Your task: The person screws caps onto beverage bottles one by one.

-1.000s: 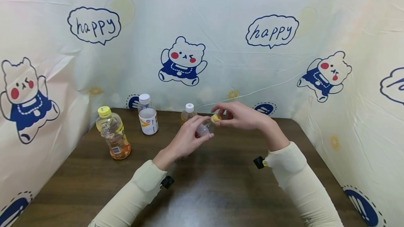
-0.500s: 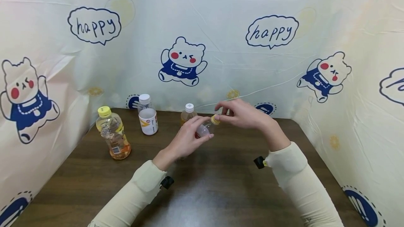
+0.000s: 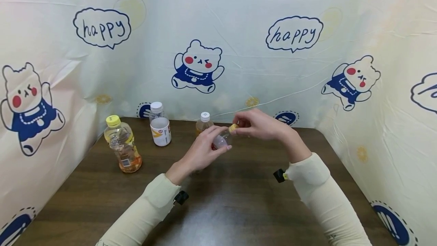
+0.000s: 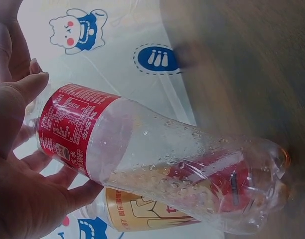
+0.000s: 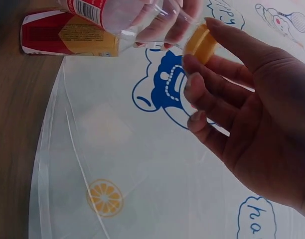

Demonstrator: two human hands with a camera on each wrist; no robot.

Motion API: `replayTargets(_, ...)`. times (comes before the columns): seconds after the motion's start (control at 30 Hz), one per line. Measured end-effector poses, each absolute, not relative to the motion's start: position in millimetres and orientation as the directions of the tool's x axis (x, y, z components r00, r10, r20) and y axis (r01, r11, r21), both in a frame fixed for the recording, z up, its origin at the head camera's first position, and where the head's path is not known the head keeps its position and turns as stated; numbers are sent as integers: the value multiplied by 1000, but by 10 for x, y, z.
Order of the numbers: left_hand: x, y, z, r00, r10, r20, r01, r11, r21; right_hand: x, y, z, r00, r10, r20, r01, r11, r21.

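A clear plastic bottle (image 4: 147,144) with a red label and droplets inside leans to the right in the head view. My left hand (image 3: 201,147) grips it around the label. Its yellow cap (image 5: 201,44) sits at the neck, pinched between the thumb and index finger of my right hand (image 3: 261,124). The other right fingers curl loosely below the cap in the right wrist view. Behind the held bottle stands a white-capped bottle (image 3: 205,119) with a gold and red label, partly hidden by my left hand.
On the brown table (image 3: 246,208), a yellow-capped bottle (image 3: 123,145) with some amber liquid stands at the left. Beside it, farther back, is a white-capped bottle (image 3: 160,126) with a white label. A printed curtain (image 3: 246,79) closes off the back and sides.
My right fingers loosen, shift slightly and pinch the yellow cap afresh, with the hand turning a little. The left hand and the bottle stay almost still.
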State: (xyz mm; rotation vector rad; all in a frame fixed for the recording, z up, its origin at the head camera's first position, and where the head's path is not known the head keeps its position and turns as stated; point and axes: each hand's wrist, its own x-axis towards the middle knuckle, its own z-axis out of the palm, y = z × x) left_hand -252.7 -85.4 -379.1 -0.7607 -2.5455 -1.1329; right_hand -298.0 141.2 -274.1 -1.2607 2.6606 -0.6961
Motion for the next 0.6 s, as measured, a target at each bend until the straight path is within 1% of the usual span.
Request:
replayTargets(0.17, -2533, -849, -3797, -828, 365, 425, 560, 558, 612, -2988, 1394, -2745, -678, -728, 107, -710, 610, -352)
replayTargets(0.27, -2532, -848, -3794, -833, 364, 418, 554, 563, 613, -2979, 1409, -2712, -694, -714, 98, -700, 636, -323)
replayTargets(0.37, -2529, -850, -3787, -839, 358, 410, 544, 570, 616, -2966, 1436, -2665, -686, -724, 72, -697, 627, -348)
replayTargets(0.53, -2523, -849, -3777, -842, 358, 403, 539, 578, 613, -2959, 1446, -2643, -626, -779, 43, -717, 552, -425)
replayTargets(0.6, -2521, -845, -3777, -842, 360, 402, 539, 577, 613, -2963, 1442, -2655, -616, -786, 46, -719, 538, -440)
